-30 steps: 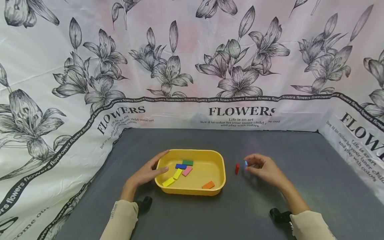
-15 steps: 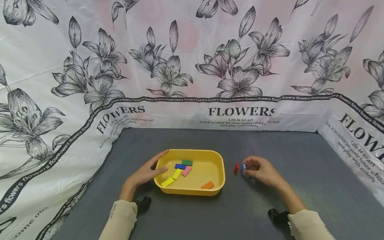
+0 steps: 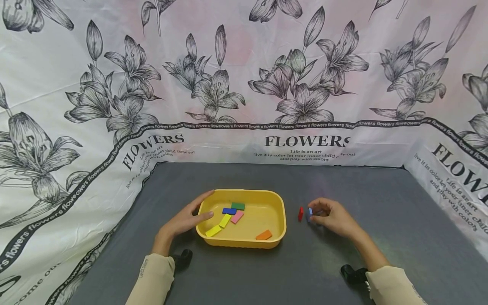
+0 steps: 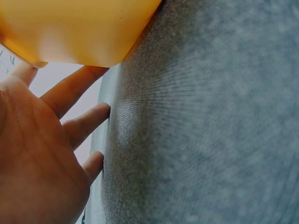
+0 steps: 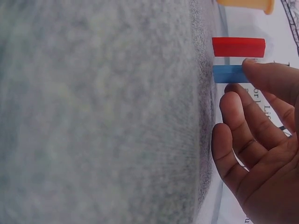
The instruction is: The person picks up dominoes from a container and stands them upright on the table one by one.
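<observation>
My left hand [image 3: 187, 218] holds the left end of a yellow tray [image 3: 249, 244], its thumb over the rim and its other fingers along the outside. In the left wrist view, several fingers are spread below the tray wall. To the right of the tray, my right hand [image 3: 337, 216] pinches a light blue domino [image 5: 229, 73] between thumb and fingers. That domino stands upright on the table, close to a red domino [image 5: 238, 47] that also stands upright. A narrow gap separates the two.
Inside the tray lie flat dominoes: green [image 3: 238, 206], blue [image 3: 229, 211], pink [image 3: 237, 217], two yellow [image 3: 225, 221] and, off to the right, orange [image 3: 264, 235]. The dark grey table [image 3: 244, 275] meets a flower-printed cloth [image 3: 225, 146] at its back and sides.
My right hand has brought the light blue domino slightly left and down, nearer the red one, and has held still for the last half second. My left hand stays at the tray.
</observation>
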Demonstrator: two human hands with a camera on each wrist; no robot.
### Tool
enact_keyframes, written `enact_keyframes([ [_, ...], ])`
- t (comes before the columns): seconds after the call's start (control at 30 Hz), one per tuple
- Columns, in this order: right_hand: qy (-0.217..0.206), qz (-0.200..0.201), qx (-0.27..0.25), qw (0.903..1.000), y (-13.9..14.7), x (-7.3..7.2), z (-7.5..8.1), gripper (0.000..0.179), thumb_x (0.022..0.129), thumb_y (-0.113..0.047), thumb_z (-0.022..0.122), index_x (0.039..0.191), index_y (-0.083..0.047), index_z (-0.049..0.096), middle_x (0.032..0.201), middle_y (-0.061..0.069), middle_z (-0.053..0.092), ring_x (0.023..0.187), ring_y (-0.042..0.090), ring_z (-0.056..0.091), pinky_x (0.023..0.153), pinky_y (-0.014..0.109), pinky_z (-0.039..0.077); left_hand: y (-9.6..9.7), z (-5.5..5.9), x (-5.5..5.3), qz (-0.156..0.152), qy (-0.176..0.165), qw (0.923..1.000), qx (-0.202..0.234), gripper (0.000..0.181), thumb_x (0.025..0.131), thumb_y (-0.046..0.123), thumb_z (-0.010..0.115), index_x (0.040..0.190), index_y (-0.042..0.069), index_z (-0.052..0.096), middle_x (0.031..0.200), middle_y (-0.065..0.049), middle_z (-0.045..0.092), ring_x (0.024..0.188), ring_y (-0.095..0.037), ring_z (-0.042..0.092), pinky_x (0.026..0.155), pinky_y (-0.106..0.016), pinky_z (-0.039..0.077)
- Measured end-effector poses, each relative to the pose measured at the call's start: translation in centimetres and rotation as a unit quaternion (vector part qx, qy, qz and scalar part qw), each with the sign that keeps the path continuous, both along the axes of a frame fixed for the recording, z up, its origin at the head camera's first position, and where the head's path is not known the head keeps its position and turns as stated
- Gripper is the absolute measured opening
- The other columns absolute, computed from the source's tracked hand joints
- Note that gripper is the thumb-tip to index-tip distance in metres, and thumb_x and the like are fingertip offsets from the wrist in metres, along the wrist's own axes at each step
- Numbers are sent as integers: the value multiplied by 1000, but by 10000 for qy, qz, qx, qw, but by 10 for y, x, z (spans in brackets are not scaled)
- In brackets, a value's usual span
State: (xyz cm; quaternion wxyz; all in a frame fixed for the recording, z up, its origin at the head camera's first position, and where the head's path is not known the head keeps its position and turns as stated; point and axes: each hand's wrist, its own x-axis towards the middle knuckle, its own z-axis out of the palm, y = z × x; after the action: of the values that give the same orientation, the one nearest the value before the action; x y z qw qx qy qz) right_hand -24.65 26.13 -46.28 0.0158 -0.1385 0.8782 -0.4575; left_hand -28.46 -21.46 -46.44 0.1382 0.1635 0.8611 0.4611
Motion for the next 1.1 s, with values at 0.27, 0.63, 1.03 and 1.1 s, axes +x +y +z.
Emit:
enact_keyframes([
  [0.27,4,37,38,10000,-2,2,5,32,89,-5,76,119,2,65,110,22,71,83,12,71,68,27,59,-1,1,0,-71,86,9999,7,71,99,38,64,159,44,27,170,-2,24,154,-36,28,122,-67,23],
  [0.63,31,8,110,9999,-3,2,6,35,88,-7,77,120,0,65,112,22,70,83,16,71,63,28,57,-2,1,0,-50,129,9999,-50,71,99,37,64,159,44,27,170,-2,24,153,-36,30,121,-67,25],
  [1.03,295,-118,349,9989,-4,4,14,42,89,-18,79,126,-5,65,120,19,70,86,15,66,67,29,54,0,-1,0,-49,104,9999,-34,70,99,37,64,158,44,28,170,-2,25,153,-35,31,122,-66,25],
  [1.1,367,-191,431,9982,-6,4,18,44,89,-20,79,129,-6,65,123,18,70,90,19,64,70,31,54,0,-1,1,-40,107,9999,-38,70,99,36,64,158,44,28,170,-2,25,153,-35,32,122,-66,25],
])
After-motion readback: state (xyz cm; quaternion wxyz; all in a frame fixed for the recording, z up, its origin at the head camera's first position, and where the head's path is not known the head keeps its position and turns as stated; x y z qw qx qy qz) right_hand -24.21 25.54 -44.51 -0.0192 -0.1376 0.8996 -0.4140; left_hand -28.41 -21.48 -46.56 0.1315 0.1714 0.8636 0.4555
